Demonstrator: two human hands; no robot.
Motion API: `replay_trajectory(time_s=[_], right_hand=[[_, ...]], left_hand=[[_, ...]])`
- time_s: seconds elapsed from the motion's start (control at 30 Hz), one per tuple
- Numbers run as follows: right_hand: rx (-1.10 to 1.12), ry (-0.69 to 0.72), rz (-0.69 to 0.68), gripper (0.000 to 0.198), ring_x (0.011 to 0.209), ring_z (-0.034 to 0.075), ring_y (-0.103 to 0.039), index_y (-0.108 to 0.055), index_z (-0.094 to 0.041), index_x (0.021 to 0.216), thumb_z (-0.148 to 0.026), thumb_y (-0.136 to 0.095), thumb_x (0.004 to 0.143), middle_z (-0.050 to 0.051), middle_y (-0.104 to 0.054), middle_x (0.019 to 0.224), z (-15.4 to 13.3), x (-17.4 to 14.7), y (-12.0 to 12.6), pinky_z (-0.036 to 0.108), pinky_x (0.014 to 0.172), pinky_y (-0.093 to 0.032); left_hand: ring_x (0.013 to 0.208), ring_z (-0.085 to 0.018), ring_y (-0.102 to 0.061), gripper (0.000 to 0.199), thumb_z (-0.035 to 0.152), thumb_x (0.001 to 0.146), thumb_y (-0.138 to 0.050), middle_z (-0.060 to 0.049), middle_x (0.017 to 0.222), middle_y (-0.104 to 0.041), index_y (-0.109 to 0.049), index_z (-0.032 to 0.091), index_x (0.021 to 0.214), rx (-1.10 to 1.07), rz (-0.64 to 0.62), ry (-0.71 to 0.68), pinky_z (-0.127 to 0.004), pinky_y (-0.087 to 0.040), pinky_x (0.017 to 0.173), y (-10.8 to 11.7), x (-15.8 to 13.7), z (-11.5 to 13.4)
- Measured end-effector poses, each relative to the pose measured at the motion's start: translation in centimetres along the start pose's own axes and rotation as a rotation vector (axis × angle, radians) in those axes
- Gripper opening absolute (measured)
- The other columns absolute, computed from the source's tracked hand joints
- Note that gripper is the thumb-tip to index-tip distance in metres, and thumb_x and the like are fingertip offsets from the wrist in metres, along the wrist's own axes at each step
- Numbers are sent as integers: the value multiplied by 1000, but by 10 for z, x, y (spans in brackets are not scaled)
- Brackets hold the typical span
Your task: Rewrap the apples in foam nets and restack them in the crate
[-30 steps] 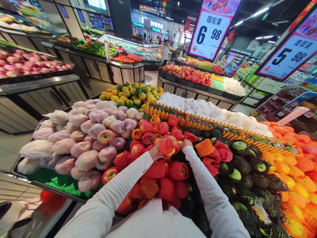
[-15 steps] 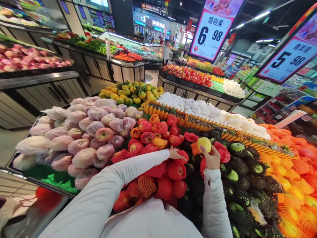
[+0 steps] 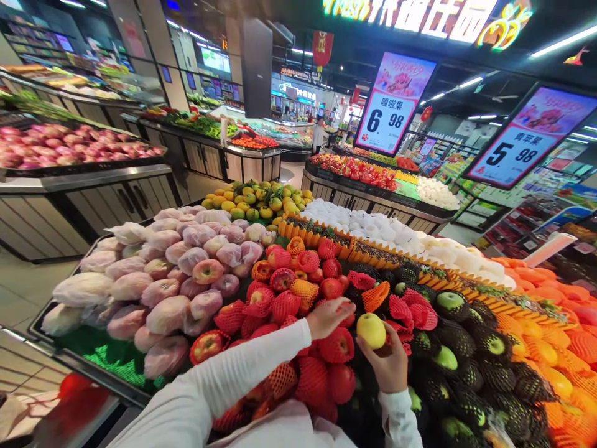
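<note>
My right hand (image 3: 386,362) grips a yellow-green apple (image 3: 371,330) with no net on it, above the dark part of the display. Just left of it, my left hand (image 3: 330,317) stretches its fingers toward the apple, holding nothing. Beneath that hand lie red apples (image 3: 336,346) in red foam nets. Beyond the held apple are an orange foam net (image 3: 375,297) and loose red foam nets (image 3: 422,312). Green apples (image 3: 445,358) in black nets fill the area right of my right hand.
Film-wrapped pink apples (image 3: 168,314) are heaped at left, with yellow-green mangoes (image 3: 256,198) behind. White-wrapped fruit (image 3: 364,224) lies past an orange divider (image 3: 321,239). Orange-netted fruit (image 3: 536,348) is at right. Price screens (image 3: 394,102) hang overhead, and a person (image 3: 318,135) stands far off.
My left hand has lifted from the red nets, toward the apple. The right hand has brought the apple closer to me and leftward. The view has tilted up.
</note>
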State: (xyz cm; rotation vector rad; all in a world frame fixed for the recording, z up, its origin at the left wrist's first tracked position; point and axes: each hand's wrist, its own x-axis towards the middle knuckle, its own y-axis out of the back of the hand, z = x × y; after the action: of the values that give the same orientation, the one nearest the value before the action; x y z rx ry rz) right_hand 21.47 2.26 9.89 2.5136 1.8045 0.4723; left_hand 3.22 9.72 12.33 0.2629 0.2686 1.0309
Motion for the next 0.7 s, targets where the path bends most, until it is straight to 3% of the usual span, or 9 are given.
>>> replay_trajectory(time_s=[0.1,0.2,0.27,0.33,0.4,0.43,0.53,0.6,0.7], right_hand=[[-159,204,-301,65,101,28,-66,-57,-21,126,-43,-84,71,14,-63,120,-17,-13,-19,40,85,-60],[-332,384,-505,66,111,29,-61,-60,-22,131,-48,-81,74,14,-61,123,-24,-10,-25,43,96,-54],[-442,441,-404,63,116,31,-57,-63,-21,129,-53,-77,76,14,-59,126,-19,3,-16,48,102,-49],[-669,421,-147,50,129,36,-45,-71,-21,116,-52,-76,77,14,-52,136,-8,22,1,56,109,-39],[-935,260,29,35,141,45,-25,-77,-20,96,-48,-79,74,14,-39,149,5,40,22,64,110,-30],[-1020,146,61,30,140,47,-24,-77,-19,89,-45,-79,74,15,-38,149,10,47,32,65,108,-30],[-1082,-43,83,25,128,44,-44,-76,-14,88,-38,-75,79,18,-54,134,17,58,54,61,103,-38],[-1060,-36,127,27,118,38,-53,-74,-11,95,-34,-71,80,18,-60,124,15,58,60,54,102,-42],[-1025,33,232,32,115,32,-56,-70,-8,107,-30,-63,84,17,-61,124,6,50,62,44,104,-43]], left_hand=[[100,-24,-63,66,61,74,-67,-11,111,-65,-53,19,122,-440,-72,-37,-35,-50,88,-9,-36,-3],[81,-19,-59,60,51,57,-82,-6,93,-63,-57,20,102,-662,100,66,-32,-49,71,-14,-70,-18],[69,-17,-57,59,54,56,-80,-4,87,-62,-58,21,100,-766,190,207,-29,-44,57,-13,-94,-30],[66,-17,-57,61,58,56,-78,-5,84,-63,-60,20,100,-888,233,315,-27,-41,52,-9,-119,-39],[65,-17,-57,61,60,55,-77,-6,81,-64,-62,17,97,-973,262,371,-27,-41,53,-7,-144,-45],[64,-16,-57,60,61,56,-76,-6,80,-65,-63,16,95,-993,274,394,-27,-42,53,-6,-156,-47],[59,-16,-55,59,59,54,-76,-5,79,-66,-67,18,96,-1002,331,473,-27,-42,51,-11,-186,-54],[58,-15,-54,58,60,52,-77,-5,78,-68,-69,21,94,-1016,355,506,-27,-41,49,-18,-198,-59],[53,-13,-49,50,61,48,-77,-7,81,-70,-73,23,80,-1047,318,509,-25,-33,43,-30,-208,-64]])
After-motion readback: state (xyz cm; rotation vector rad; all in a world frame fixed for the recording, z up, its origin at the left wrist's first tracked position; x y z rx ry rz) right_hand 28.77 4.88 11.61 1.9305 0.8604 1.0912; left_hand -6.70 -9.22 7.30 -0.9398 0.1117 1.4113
